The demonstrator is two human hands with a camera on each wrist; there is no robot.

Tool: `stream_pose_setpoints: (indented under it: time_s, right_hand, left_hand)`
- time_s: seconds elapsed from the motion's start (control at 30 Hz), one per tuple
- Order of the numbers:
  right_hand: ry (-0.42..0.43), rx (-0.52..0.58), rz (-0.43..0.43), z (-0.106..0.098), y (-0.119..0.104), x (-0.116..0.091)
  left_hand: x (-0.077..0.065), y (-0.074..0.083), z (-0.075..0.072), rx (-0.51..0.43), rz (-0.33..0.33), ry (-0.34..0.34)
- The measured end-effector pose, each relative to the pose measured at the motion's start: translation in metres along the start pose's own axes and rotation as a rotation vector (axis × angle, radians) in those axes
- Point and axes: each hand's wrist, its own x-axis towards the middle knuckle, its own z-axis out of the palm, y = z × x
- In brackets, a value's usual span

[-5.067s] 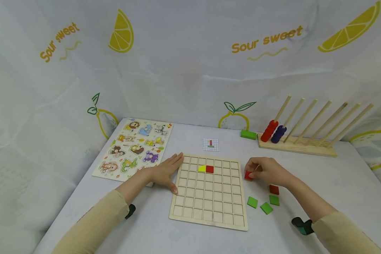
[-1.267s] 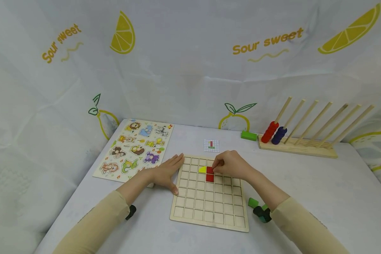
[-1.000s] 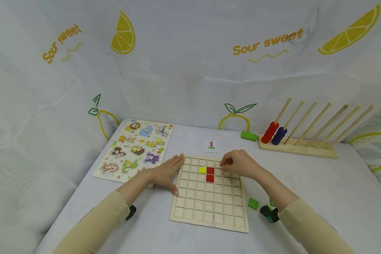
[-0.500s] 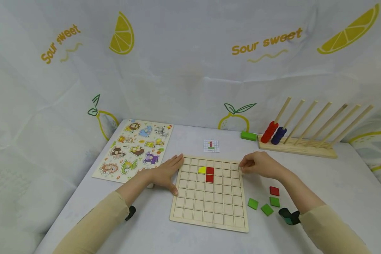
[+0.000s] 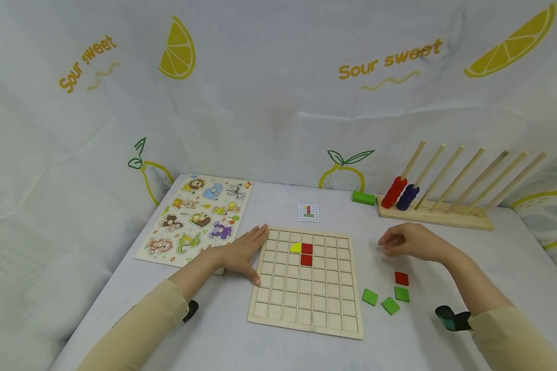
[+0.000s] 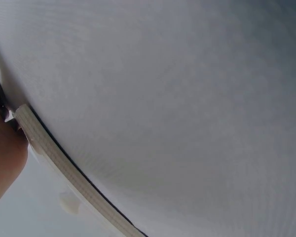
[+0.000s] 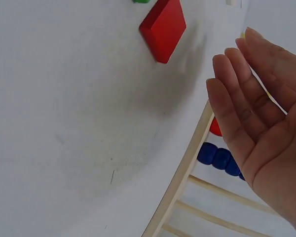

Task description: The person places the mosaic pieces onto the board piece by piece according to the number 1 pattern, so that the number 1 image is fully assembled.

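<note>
A wooden grid board (image 5: 331,309) lies mid-table, bearing a yellow piece (image 5: 295,248) beside a red tile (image 5: 307,248), with a second red tile (image 5: 306,260) directly below that one. My left hand (image 5: 239,252) rests along the board's left edge, fingers and thumb spread. To the right of the board my right hand (image 5: 413,242) hovers over the table, its fingers loosely bent and holding nothing, as its wrist view also shows. A loose red tile (image 5: 401,278) lies just below it, near several green tiles (image 5: 391,306).
A small pattern card (image 5: 309,212) lies behind the board. An animal puzzle (image 5: 195,221) sits at the left, partly behind my left hand. At the back right stand a green block (image 5: 363,198) and a wooden bead rack (image 5: 436,217) with upright rods.
A red tile now sits in the cell below the first one. My right hand carried it there, let go, and has moved back right off the board. My left hand has stayed put.
</note>
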Motion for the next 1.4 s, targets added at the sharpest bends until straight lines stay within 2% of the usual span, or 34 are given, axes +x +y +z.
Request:
stream_pose_setpoints:
  time_s: [0.27, 0.63, 0.77, 0.9, 1.1, 1.4]
  right_hand:
    - [-0.088, 0.032, 0.0, -0.003, 0.015, -0.009]
    - [-0.244, 0.151, -0.016, 0.0, 0.03, -0.015]
    - [-0.288, 0.194, -0.05, 0.003, 0.034, -0.015]
    - [-0.3, 0.196, -0.069, 0.005, 0.034, -0.015]
    - [-0.291, 0.184, -0.027, 0.009, 0.036, -0.015]
    - [-0.267, 0.147, -0.021, 0.015, 0.038, -0.015]
  left_hand:
    - [-0.001, -0.001, -0.001, 0.01, 0.011, -0.005]
    - [-0.001, -0.001, 0.0, 0.006, 0.009, 0.003]
    - [-0.002, 0.0, 0.0, 0.005, 0.008, 0.004]
    - [-0.002, 0.0, 0.0, 0.009, 0.006, 0.003]
    - [-0.002, -0.001, -0.001, 0.011, 0.007, 0.003]
    - [0.0, -0.001, 0.0, 0.003, -0.001, -0.002]
